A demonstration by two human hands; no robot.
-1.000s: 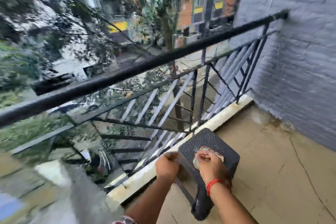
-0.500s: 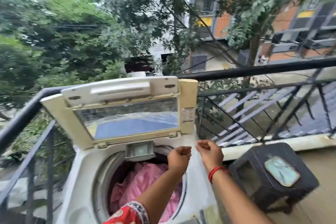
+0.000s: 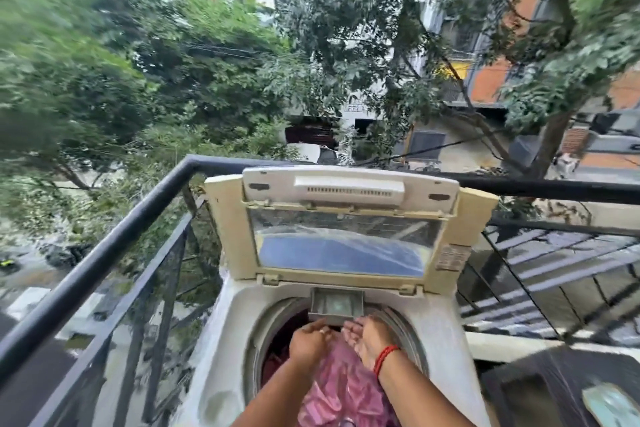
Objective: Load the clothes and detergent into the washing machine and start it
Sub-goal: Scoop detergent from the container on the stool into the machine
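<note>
A white top-loading washing machine (image 3: 446, 329) stands against the balcony railing, its lid (image 3: 346, 229) raised upright. Pink clothes (image 3: 341, 392) and a dark red garment fill the drum. A small detergent tray (image 3: 336, 303) sits at the drum's back rim. Both hands hover over the drum just below that tray, nearly touching. My left hand (image 3: 308, 343) has its fingers curled and wears a ring; whether anything is in it stays hidden. My right hand (image 3: 369, 340), a red thread on its wrist, is cupped with the palm turned left and nothing visible in it.
A black metal railing (image 3: 104, 253) runs along the left and behind the machine. At the lower right stands a dark woven stool (image 3: 540, 388) with a teal packet (image 3: 611, 406) lying on top. Beyond the rail are trees and buildings.
The view has swung left from the stool to the washing machine. Both hands left the stool, came together above the machine's rim, then dropped into the drum opening under the tray.
</note>
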